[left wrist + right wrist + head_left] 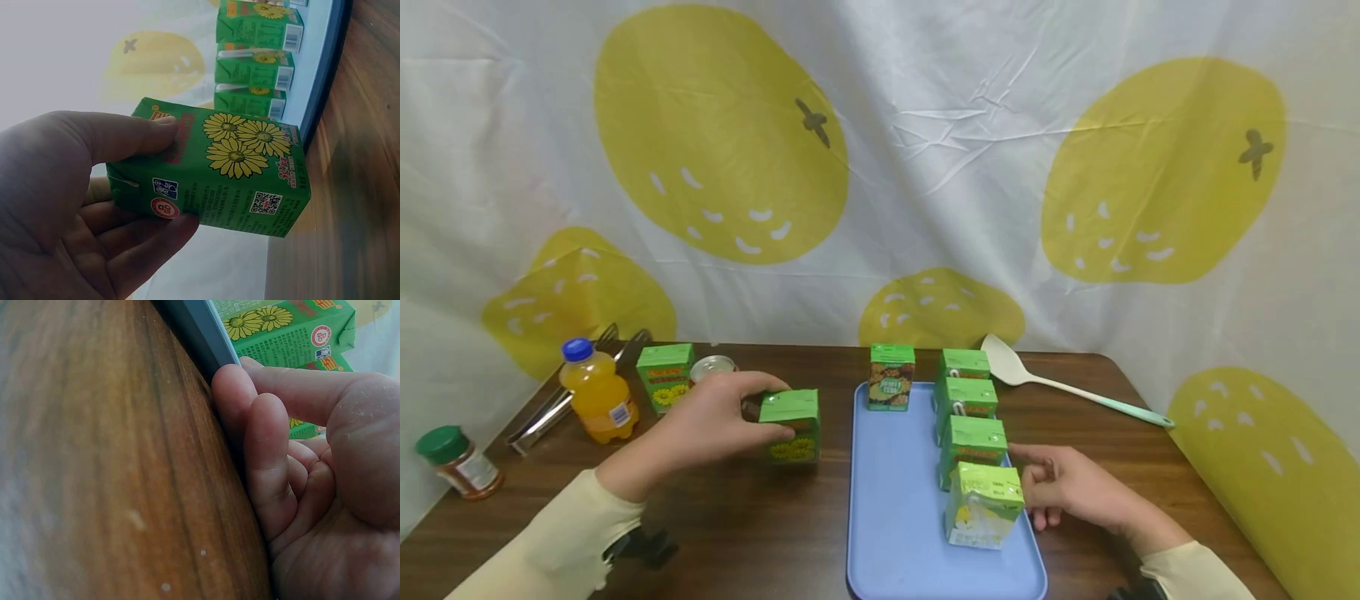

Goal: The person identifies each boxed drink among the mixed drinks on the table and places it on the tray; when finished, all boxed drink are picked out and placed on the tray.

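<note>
My left hand (718, 421) grips a green drink carton (792, 427) by its upper part, thumb on one side and fingers on the other. Yellow flowers and a QR code show on this carton in the left wrist view. It is just left of a blue tray (887, 517). At the tray's right rim, my right hand (1078, 487) pinches the edge between thumb and fingers. Along that side of the tray stand several green cartons (973, 442) in a row, with a pale green and white carton (987, 508) at the front. A brown and green carton (891, 379) occupies the far left corner.
Left of the tray are another green flower carton (666, 375), a can (712, 365), an orange drink bottle (598, 396), metal tongs (546, 417) and a green-capped spice jar (460, 462). Behind the tray's right side lies a white spatula (1060, 387). A lemon-print cloth (940, 208) hangs behind the table.
</note>
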Demonstrator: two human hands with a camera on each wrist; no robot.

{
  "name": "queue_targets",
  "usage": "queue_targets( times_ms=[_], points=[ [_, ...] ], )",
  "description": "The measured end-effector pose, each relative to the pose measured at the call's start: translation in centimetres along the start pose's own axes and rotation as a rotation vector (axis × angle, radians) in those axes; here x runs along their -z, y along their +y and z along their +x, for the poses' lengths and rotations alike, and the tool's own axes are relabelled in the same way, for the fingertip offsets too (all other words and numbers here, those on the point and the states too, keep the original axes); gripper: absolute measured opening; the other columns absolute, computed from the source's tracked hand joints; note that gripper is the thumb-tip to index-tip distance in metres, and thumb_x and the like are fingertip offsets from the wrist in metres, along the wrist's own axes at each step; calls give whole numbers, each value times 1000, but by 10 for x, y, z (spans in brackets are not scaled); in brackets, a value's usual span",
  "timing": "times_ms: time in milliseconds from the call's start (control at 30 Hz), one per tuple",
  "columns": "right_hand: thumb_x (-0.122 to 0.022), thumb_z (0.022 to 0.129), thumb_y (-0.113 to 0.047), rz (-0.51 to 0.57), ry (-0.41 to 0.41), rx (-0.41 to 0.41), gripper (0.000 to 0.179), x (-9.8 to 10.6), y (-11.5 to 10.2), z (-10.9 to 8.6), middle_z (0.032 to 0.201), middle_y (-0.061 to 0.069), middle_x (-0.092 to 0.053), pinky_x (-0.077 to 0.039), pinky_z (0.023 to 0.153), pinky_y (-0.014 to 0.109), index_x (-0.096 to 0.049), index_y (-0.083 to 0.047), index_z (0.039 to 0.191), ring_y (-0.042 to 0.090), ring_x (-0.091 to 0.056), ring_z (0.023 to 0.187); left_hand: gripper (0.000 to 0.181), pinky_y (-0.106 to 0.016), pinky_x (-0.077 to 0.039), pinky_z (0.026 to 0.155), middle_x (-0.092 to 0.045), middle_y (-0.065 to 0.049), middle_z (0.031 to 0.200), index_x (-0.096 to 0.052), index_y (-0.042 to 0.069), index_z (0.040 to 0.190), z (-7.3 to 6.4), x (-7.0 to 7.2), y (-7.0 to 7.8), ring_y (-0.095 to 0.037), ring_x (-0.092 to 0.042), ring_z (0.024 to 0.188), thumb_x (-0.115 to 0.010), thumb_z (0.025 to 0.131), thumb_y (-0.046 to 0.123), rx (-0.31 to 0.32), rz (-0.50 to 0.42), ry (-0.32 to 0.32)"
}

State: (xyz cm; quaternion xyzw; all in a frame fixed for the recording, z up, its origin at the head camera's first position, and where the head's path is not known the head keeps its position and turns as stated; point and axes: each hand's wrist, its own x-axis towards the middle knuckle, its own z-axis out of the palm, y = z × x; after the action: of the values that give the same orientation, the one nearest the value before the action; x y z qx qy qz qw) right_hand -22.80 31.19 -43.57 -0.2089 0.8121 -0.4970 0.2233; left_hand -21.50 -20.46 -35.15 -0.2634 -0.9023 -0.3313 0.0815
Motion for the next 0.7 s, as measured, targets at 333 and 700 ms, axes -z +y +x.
queue_targets(
  times_ms=[333, 700],
  points=[
    [-69, 101, -1, 43, -8, 6, 83, 0, 0, 0, 83, 17, -71, -58, 54, 34, -19, 27, 161, 25, -72, 63, 39, -32, -59, 74, -78, 8, 103, -82, 16, 117, 21, -21, 4, -8, -70, 81, -99, 85, 29, -23, -77, 15],
    [-69, 101, -2, 35, -9, -1, 83, 0, 0, 1, 83, 16, -71, -58, 55, 33, -20, 27, 161, 24, -72, 63, 38, -34, -59, 79, -76, 12, 99, -82, 19, 116, 44, -40, 12, -12, -69, 88, -99, 85, 32, -24, -102, 12]
  ],
)
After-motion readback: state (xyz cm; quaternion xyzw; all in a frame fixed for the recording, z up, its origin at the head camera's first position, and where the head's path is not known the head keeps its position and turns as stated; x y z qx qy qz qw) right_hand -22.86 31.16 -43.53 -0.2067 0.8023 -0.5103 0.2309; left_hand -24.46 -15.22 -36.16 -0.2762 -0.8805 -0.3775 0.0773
